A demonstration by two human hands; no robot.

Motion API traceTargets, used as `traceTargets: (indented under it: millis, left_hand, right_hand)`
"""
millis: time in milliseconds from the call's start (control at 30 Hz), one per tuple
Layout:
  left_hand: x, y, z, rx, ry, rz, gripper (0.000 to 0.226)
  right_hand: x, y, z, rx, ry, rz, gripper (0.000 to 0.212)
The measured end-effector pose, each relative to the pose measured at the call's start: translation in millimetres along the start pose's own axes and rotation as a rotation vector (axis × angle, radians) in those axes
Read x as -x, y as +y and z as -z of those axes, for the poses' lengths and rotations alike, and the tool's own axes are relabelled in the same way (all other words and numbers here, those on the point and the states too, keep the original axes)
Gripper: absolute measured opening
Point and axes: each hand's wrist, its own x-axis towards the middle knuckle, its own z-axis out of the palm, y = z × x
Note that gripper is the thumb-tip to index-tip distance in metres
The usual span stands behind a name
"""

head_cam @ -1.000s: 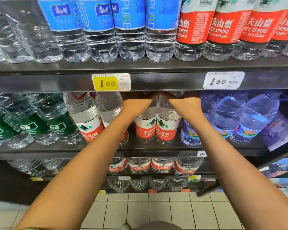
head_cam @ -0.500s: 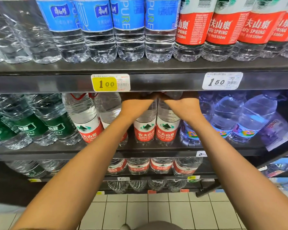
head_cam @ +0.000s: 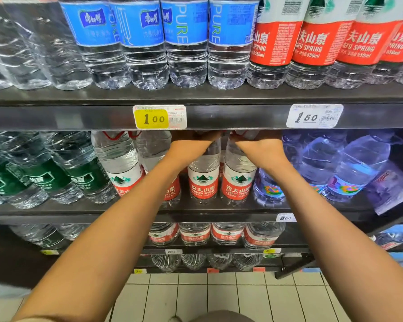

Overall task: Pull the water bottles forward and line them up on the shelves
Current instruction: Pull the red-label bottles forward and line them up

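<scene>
Red-label bottles: two are in hand on the middle shelf (head_cam: 219, 209), centre of frame. The left bottle (head_cam: 203, 180) and right bottle (head_cam: 237, 182) stand upright, side by side and touching, bases just back from the shelf's near edge. The left hand (head_cam: 191, 147) is on the neck of the left one and the right hand (head_cam: 258, 148) on the neck of the right one. The fingers run up behind the upper shelf lip (head_cam: 230, 117), so I can't tell how tightly they're closed.

Progress, judged: mid-task. The top row looks faced up flush. On the middle shelf this pair looks about level with the two red-label bottles (head_cam: 126, 168) to their left, which lean in this wide view. The green-label bottles (head_cam: 77, 173) at far left and the blue-tinted jugs (head_cam: 349, 168) at right look untouched. The lower shelves haven't been reached.

Room: headroom is tight, with the necks right under the upper shelf lip. There's little forward travel left before the near edge. Neighbours are close on both sides, so slide straight and don't swing.
</scene>
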Motion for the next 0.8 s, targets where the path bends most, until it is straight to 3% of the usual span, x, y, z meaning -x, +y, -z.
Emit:
traceTargets:
  millis: [200, 367, 467, 800]
  left_hand:
    - [0, 0, -4, 0.029, 0.028, -0.030, 0.055]
    - [0, 0, 7, -0.028, -0.057, 0.011, 0.046]
    - [0, 2, 11, -0.016, -0.074, 0.001, 0.067]
    - [5, 1, 8, -0.033, -0.069, 0.017, 0.077]
  right_hand:
    - [5, -4, -7, -0.039, 0.056, 0.001, 0.018]
    - [6, 0, -4, -0.025, -0.008, -0.057, 0.040]
    - [5, 0, -2, -0.049, -0.022, -0.049, 0.046]
    - [5, 1, -1, -0.047, -0.070, -0.052, 0.047]
